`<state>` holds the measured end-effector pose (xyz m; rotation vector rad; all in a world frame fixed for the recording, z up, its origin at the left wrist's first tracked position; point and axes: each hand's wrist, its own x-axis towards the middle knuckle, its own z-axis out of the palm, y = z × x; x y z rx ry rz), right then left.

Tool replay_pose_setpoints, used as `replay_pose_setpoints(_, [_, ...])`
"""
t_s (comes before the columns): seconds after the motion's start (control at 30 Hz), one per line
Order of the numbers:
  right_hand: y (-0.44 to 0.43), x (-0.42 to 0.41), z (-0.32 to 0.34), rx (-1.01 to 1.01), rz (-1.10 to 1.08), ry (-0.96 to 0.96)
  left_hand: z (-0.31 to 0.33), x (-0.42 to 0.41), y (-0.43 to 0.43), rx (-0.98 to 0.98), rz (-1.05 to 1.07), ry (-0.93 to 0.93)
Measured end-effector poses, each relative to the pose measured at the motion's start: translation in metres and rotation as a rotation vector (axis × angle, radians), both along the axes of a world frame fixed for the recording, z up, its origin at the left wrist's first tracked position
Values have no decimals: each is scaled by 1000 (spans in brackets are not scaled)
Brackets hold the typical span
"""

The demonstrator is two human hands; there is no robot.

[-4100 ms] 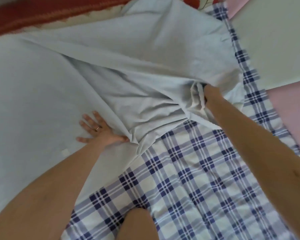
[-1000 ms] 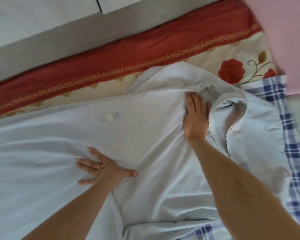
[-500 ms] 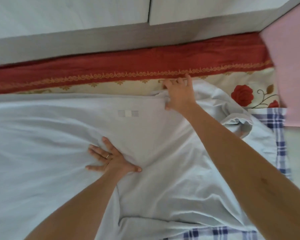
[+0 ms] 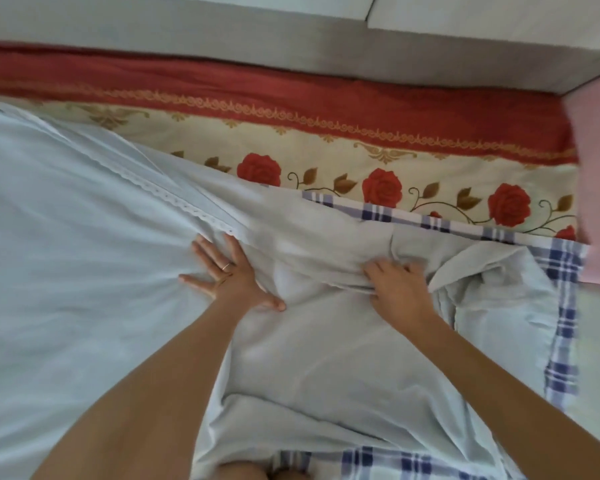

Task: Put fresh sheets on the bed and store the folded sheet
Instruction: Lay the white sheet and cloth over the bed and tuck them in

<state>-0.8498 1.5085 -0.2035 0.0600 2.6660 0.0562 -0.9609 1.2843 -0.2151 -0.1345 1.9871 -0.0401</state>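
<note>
Where it bunches, the pale-blue sheet (image 4: 66, 271) creases — lace-edged.

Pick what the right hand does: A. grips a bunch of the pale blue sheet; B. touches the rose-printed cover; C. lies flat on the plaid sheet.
A: the right hand curls its fingers into a gathered fold of the pale blue sheet.

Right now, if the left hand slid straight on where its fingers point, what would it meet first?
The left hand would likely meet the white lace trim on the pale blue sheet first.
</note>
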Motion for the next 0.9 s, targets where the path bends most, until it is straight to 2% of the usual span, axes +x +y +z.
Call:
replay_pose_setpoints(0.07, [12, -5, 14, -25, -88, -142, 4, 4, -2, 24, 10, 33])
replay_pose_setpoints(0.13, [23, -12, 25, -138, -194, -175, 7, 7, -4, 56, -2, 52])
replay_pose_setpoints(0.2, [35, -24, 40, -142, -289, -46, 10, 11, -6, 72, 2, 68])
replay_pose_setpoints(0.3, [70, -65, 59, -104, -525, 275, 16, 14, -5, 93, 16, 92])
replay_pose_setpoints(0.37, [91, -103, 60, -49, -557, 349, 16, 15, -3, 87, 27, 86])
replay_pose_setpoints(0.47, [112, -147, 46, 120, -496, 271, 11, 13, -2, 40, 28, 84])
replay_pose_setpoints(0.57, [119, -163, 27, 260, -564, 164, 4, 12, -1, 25, 28, 91])
replay_pose_setpoints(0.67, [109, -154, 21, 232, -427, 157, -1, 10, 0, 7, 8, 97])
replay_pose_setpoints(0.77, [100, -132, 23, 217, -256, -27, -1, 10, -1, -2, 7, 96])
replay_pose_setpoints(0.83, [110, -120, 24, 273, -275, -105, -1, 10, 0, 3, 11, 106])
replay_pose_setpoints(0.9, [122, -106, 28, 248, -402, -88, -1, 12, 1, 15, 18, 123])
